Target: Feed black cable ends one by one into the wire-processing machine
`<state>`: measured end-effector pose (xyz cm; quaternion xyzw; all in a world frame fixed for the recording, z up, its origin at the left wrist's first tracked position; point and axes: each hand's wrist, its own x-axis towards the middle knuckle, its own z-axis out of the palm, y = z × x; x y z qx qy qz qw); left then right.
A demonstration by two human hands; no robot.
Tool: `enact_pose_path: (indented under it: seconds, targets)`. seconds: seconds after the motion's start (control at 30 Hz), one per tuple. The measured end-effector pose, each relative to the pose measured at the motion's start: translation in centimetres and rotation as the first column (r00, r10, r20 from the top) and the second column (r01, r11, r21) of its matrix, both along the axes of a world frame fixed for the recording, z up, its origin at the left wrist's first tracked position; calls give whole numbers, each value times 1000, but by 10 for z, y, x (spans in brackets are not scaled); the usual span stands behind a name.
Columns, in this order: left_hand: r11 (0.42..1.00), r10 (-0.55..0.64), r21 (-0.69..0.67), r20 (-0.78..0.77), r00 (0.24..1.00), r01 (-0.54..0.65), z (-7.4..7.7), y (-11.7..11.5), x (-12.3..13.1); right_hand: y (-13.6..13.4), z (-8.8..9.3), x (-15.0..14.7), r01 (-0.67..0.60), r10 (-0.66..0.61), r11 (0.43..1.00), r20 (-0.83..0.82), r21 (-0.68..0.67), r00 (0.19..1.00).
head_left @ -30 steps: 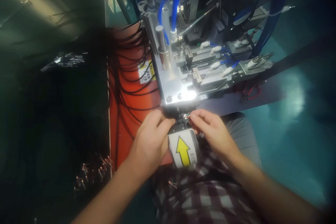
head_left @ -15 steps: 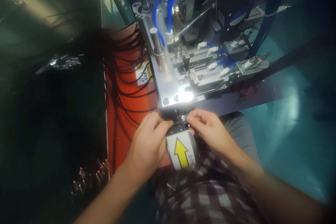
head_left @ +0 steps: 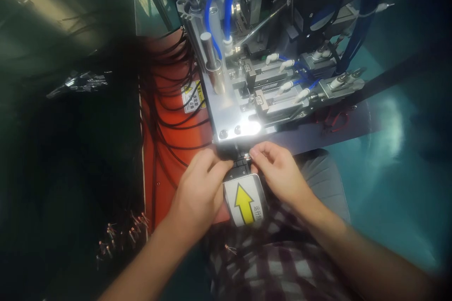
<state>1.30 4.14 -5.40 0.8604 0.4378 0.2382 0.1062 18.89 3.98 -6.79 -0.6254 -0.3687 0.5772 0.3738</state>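
At the front of the machine, my left hand (head_left: 201, 183) has its fingers curled and its thumb against the left side of a small black fixture (head_left: 241, 170). Whatever lies in those fingers is hidden. Across the fixture, my right hand (head_left: 278, 169) is closed in a pinch at the end of a small shiny metal part (head_left: 246, 156), too small and blurred to name more exactly. This part lies over the fixture's slot, just below the bright metal plate (head_left: 233, 127). A white label with a yellow arrow (head_left: 244, 202) covers the guide directly in front of the fixture.
Metal slides with blue air hoses (head_left: 229, 4) rise behind the fixture. Black cables (head_left: 169, 122) cross the orange base (head_left: 169, 160) on the left. Several small wired parts (head_left: 132, 230) lie at lower left, and one (head_left: 230, 249) rests near the checked cloth (head_left: 282, 263).
My right hand has shifted slightly up and left, its fingertips still at the small metal part. My left hand stays at the fixture's left side.
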Motion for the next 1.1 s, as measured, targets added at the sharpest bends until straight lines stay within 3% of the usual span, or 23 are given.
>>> enact_pose_path:
  seconds: [0.17,0.4,0.57,0.7,0.8,0.97,1.1]
  targets:
    - [1000,4,5,-55,998,-3,2,-1,2,3,2,1,9,-22,996,-147,-86,989]
    - [999,35,41,-120,992,-30,5,-3,2,-3,5,1,32,-44,997,-172,-72,984]
    - [1000,15,20,-54,998,-14,1,-1,0,-5,4,-4,62,-75,995,-179,-77,981]
    - [1000,-22,-10,35,999,23,-2,1,-2,-3,3,-3,21,-22,1000,-65,-12,998]
    - [1000,15,-11,-13,1000,-15,1,0,0,0,3,0,3,-3,1000,-2,-6,1000]
    - [997,79,-18,-119,990,-81,5,-4,4,2,0,5,-37,5,992,-257,-119,966]
    - [998,62,-14,-68,996,-64,2,-3,3,-5,-7,8,53,-74,995,-278,-81,958]
